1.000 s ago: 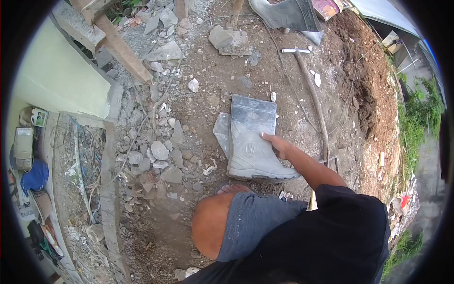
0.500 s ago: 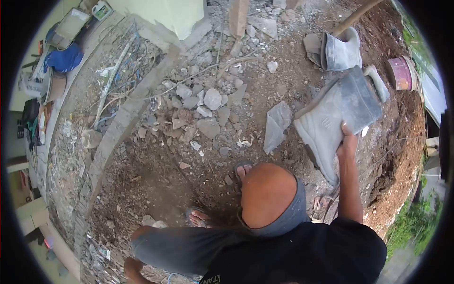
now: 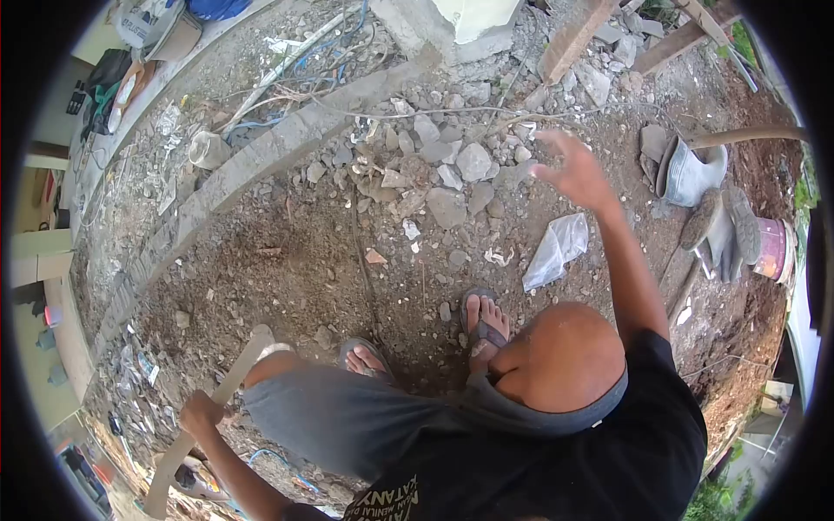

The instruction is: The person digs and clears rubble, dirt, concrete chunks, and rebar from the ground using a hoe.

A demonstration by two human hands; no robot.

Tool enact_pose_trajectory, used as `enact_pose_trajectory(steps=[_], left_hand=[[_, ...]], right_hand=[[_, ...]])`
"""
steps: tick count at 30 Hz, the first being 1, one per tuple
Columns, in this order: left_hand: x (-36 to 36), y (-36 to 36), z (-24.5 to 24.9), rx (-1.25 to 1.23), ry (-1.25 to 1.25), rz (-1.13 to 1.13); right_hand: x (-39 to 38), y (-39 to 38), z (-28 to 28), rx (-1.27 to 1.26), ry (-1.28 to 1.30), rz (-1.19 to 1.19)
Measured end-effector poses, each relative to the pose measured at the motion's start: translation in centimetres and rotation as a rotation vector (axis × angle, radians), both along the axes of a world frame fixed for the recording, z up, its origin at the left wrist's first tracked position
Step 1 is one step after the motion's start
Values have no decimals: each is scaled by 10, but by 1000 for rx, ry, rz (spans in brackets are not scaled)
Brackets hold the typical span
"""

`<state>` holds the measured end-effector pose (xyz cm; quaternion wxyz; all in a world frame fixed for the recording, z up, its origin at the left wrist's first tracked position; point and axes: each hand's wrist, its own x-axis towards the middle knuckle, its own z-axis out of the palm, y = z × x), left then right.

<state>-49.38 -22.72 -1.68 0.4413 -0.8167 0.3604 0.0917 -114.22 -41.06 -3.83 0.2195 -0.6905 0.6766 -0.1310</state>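
Observation:
My left hand (image 3: 204,412) is closed around a long, pale, slightly curved handle (image 3: 241,369), which slants beside my bent left knee. Over the rubble, my right hand (image 3: 578,174) is raised with its fingers apart and nothing in it. A clear plastic sheet (image 3: 556,252) lies on the dirt below that hand. Farther right, a grey boot (image 3: 695,174) lies on its side near a curved wooden pole (image 3: 751,135). Beside it are more grey footwear pieces (image 3: 738,227), soles partly showing, next to a pink bucket (image 3: 771,249).
Broken concrete chunks (image 3: 447,207) lie ahead of my sandalled feet. A low concrete edge (image 3: 261,165) runs diagonally on the left, with blue cords and a pipe (image 3: 282,74) behind it. Wooden beams (image 3: 578,39) stand at the top, near a pale column base (image 3: 478,17).
My right hand has let go of the large grey boot and moved up and left, now open. That boot now appears to lie by the bucket. My left hand has come up with the handle visible.

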Motion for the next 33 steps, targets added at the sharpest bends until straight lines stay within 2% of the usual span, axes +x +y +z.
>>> enact_pose_trajectory(steps=[1, 4, 5, 7, 8, 12, 14, 16, 17, 21, 22, 25, 27, 29, 31, 33], left_hand=[[-1, -1, 2, -1, 5, -8], [3, 3, -3, -13, -5, -26], [2, 2, -2, -14, -14, -8], [-2, 2, 0, -20, -7, -20], [2, 4, -2, -29, -9, -36], [-6, 0, -1, -18, 47, -67], [-20, -9, -10, -185, 220, -46], [-26, -22, -41, -505, 549, -346], [-57, -50, -43, -671, 781, -250], [-176, -179, -57, -742, 1247, -357], [-203, -212, -67, -712, 1279, -411], [-273, -297, -112, -627, 1137, -808], [-305, -332, -131, -225, 957, -949], [-311, -333, -161, -128, 916, -936], [-305, -333, -179, -35, 873, -917], [-274, -300, -183, -184, 902, -955]], right_hand=[[19, -25, -52, -23, 97, 160], [86, -96, -109, 129, 395, 376], [101, -110, -115, 122, 387, 394], [122, -130, -130, 315, 360, 405], [124, -140, -154, 361, 349, 442], [122, -142, -159, 340, 288, 527], [116, -136, -157, 332, 301, 567], [115, -120, -150, 330, 306, 593], [119, -105, -136, 316, 319, 595], [119, -84, -135, 276, 311, 629], [120, -83, -130, 302, 343, 634], [115, -83, -127, 314, 372, 583], [103, -84, -138, 260, 348, 516], [87, -82, -159, 212, 320, 443], [74, -79, -181, 90, 0, 391], [74, -65, -187, 48, -29, 332]])
